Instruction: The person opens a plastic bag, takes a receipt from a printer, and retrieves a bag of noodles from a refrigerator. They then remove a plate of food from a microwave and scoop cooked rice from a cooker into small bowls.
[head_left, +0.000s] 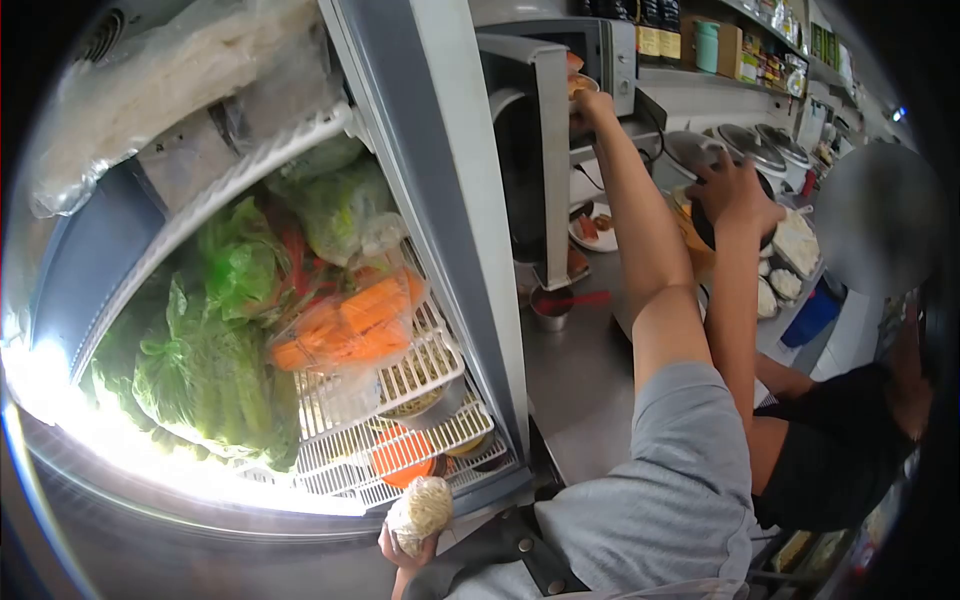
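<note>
Low in the view, my left hand [411, 548] is closed round a bag of pale, stringy noodles [422, 508] in front of the fridge shelves. My right hand [592, 108], at the end of the grey sleeve, is raised to the microwave [612, 55]. Its fingers close on a dish of orange food [578, 86], partly hidden by the hand and the door [553, 170]. In the open fridge lie bagged green vegetables [205, 375] and a bag of orange carrot pieces [350, 325].
A person in black [830, 450] stands close on my right, one hand [735, 190] over a dark pan. On the steel counter [570, 390] are a small metal pot [551, 310] with a red handle and a plate [595, 228] of food. Lidded pots [750, 147] stand behind.
</note>
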